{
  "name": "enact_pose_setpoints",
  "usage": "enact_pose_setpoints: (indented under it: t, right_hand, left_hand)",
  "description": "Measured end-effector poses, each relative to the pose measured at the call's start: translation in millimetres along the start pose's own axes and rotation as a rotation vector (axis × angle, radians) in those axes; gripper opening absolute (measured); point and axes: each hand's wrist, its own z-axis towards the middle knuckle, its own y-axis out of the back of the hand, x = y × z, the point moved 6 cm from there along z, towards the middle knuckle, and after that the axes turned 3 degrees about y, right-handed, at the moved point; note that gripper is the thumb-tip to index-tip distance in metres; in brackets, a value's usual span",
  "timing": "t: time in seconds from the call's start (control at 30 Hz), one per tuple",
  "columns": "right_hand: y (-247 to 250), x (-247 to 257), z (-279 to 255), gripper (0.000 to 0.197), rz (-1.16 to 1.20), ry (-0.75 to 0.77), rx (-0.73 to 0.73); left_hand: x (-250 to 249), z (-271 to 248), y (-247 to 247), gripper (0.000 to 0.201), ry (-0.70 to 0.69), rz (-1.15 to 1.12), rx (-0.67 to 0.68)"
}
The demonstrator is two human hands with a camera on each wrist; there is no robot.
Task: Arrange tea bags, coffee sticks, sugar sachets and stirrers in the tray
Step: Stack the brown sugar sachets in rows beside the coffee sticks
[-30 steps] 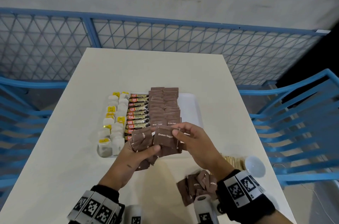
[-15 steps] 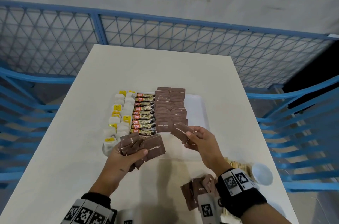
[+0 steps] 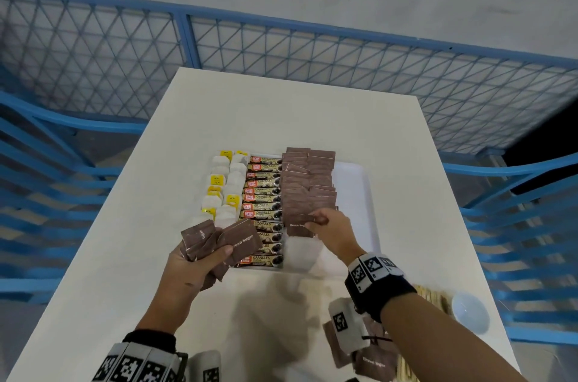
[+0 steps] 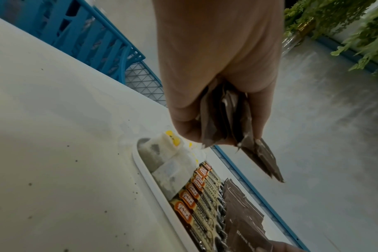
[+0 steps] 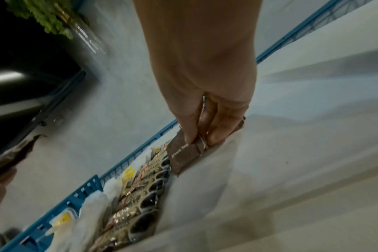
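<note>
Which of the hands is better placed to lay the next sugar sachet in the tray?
Right. The right hand already pinches one sachet at the near end of the sugar row, over the tray. The left hand only holds the spare bundle.

A: What colours do you see on your desk (image 3: 291, 119)?

B: The desk is plain white, and your tray (image 3: 352, 191) is white too.

A: And in the tray?

B: The tea bags (image 3: 236, 173) are white with yellow tags. The coffee sticks (image 3: 262, 194) are gold and black with red and orange labels. Your sugar sachets (image 3: 308, 181) are brown with small white words.

A: Anything else?

B: Your wristbands (image 3: 373, 269) have black and white squares. The fence (image 3: 281, 47) is blue with a criss-cross wire pattern. The bowl (image 3: 469, 311) is white.
</note>
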Motion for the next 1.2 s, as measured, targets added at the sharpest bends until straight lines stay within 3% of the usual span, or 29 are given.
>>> enact_pose_setpoints:
  t: [0.43, 0.53, 0.6, 0.73, 0.8, 1.1, 1.2]
  right_hand:
    - [-11, -1, 13, 0.029, -0.222, 0.09, -0.086]
    - [-9, 11, 6, 0.026, -0.231, 0.181, -0.141]
    - [-12, 29, -6, 0.014, -0.145, 0.232, -0.076]
    - [-30, 57, -40, 0.026, 0.179, 0.162, 0.329]
    - [-37, 62, -55, 0.018, 0.284, 0.141, 0.458]
    - [-35, 50, -63, 0.013, 0.422, 0.08, 0.487]
    - [-25, 43, -61, 0.017, 0.461, 0.072, 0.453]
  left_hand:
    - [3, 2, -15, 0.029, 0.02, 0.055, 0.043]
    - [3, 0, -22, 0.024, 0.033, 0.064, 0.053]
    - [3, 0, -24, 0.023, 0.043, 0.072, 0.047]
    - [4, 0, -24, 0.025, 0.057, 0.069, 0.037]
    - [4, 0, -25, 0.025, 0.056, 0.077, 0.041]
    - [6, -5, -29, 0.032, 0.051, 0.117, 0.076]
    - [7, -5, -30, 0.02, 0.055, 0.112, 0.055]
